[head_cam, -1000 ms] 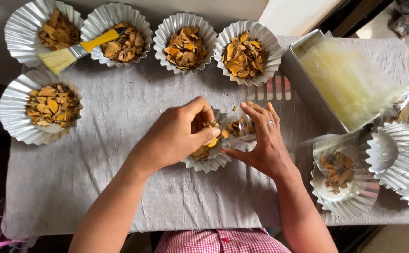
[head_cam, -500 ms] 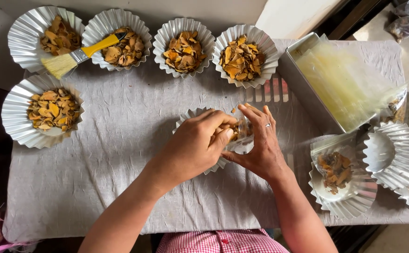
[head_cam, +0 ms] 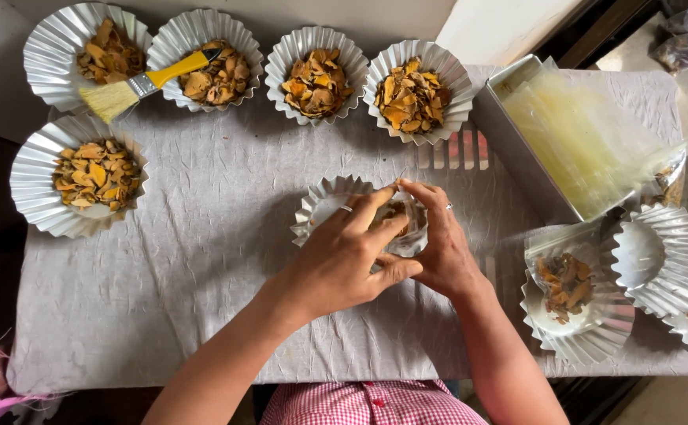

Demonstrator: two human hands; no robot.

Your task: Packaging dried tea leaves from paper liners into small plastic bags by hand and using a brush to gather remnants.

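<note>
At the middle of the grey cloth [head_cam: 202,260] stands a fluted silver foil cup [head_cam: 322,206]. Both my hands are cupped over it. My left hand [head_cam: 344,260] covers its near side and my right hand [head_cam: 436,244] wraps its right side, thumbs touching. Between the fingers I see brown-orange dried chips [head_cam: 393,212] and a bit of clear plastic film. Each hand wears a ring. Most of the cup's contents are hidden by my fingers.
Several foil cups of dried chips line the back [head_cam: 316,75] and left [head_cam: 76,185]. A yellow-handled brush [head_cam: 143,83] lies across two. A metal tray of clear bags [head_cam: 580,134] sits right, with stacked foil cups [head_cam: 663,260] and a wrapped cup [head_cam: 568,287].
My left hand has slid from the cup's left rim over onto its near side, closing against my right hand. The cup's left rim now shows empty and bare.
</note>
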